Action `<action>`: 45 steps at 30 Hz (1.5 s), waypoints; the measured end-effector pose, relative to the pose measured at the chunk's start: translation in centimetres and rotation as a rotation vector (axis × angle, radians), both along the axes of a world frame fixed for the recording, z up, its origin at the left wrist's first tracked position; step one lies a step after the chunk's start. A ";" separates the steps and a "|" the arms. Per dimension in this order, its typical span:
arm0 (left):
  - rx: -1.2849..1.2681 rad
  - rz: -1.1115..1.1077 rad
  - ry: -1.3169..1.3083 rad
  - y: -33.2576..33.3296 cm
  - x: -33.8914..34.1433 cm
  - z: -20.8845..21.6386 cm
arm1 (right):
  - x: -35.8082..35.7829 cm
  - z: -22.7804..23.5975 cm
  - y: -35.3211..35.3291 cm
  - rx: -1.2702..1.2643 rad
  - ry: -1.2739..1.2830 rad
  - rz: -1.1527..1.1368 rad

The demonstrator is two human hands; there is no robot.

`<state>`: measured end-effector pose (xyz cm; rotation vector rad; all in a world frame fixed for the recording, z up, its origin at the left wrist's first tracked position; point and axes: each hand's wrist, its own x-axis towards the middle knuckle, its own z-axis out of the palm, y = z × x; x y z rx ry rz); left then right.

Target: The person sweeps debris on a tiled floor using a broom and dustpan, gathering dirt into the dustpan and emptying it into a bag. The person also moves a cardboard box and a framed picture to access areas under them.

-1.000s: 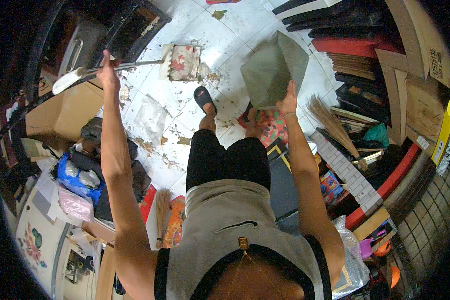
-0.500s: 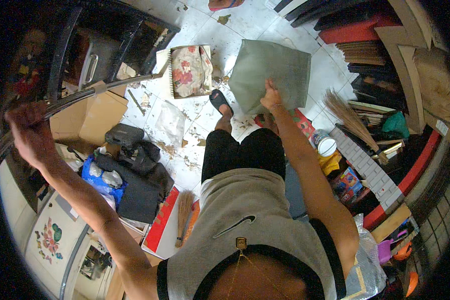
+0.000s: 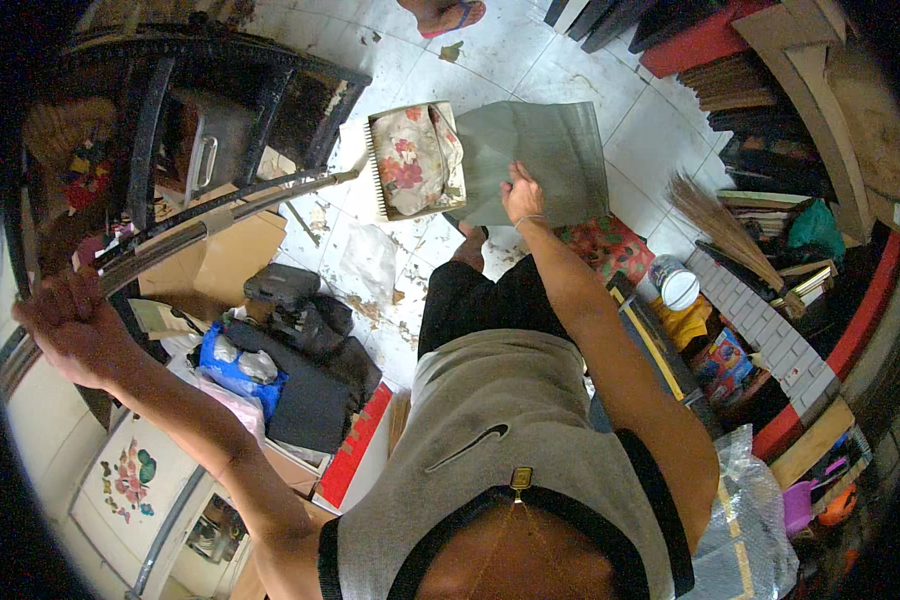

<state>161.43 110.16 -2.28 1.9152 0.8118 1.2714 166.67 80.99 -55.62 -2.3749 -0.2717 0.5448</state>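
My left hand (image 3: 65, 325) is closed round a bundle of long metal rods (image 3: 235, 212), which slants from the left edge toward the middle of the floor. A light band wraps the rods partway along. My right hand (image 3: 523, 195) grips the near part of a thin grey-green sheet (image 3: 555, 140); its thumb lies partly out of sight. Creased toward its left side, the sheet reaches beside an open shallow box (image 3: 378, 190) with flowered cloth (image 3: 410, 160) in it.
A dark metal rack (image 3: 155, 140) stands at far left, with cardboard (image 3: 235, 250) below it. Dark bags (image 3: 310, 320) lie left of my legs. On the right are a straw broom (image 3: 725, 240), a white-lidded tub (image 3: 676, 285) and stacked boards. Litter and clear plastic (image 3: 368, 255) lie on the tiles.
My right hand has brought the grey-green sheet left, closer to the box. The view has shifted, so floor things appear farther right. My left hand keeps its hold on the rods.
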 end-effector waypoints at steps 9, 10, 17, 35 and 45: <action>-0.198 0.006 -0.289 -4.6 -2.4 1.2 | 0.7 1.7 0.8 -0.056 0.013 -0.012; -0.177 0.017 -0.279 -5.0 -2.6 1.3 | 0.8 2.1 1.0 -0.091 0.036 0.007; -0.223 -0.179 -0.198 -4.4 -5.0 2.6 | 1.5 3.8 3.0 -0.201 0.109 0.147; -0.447 -0.653 0.010 -5.7 6.8 1.3 | -2.9 6.8 8.2 0.173 0.163 0.468; 0.462 -0.826 0.301 -20.0 21.2 -5.8 | 1.2 10.0 10.8 0.379 0.140 0.316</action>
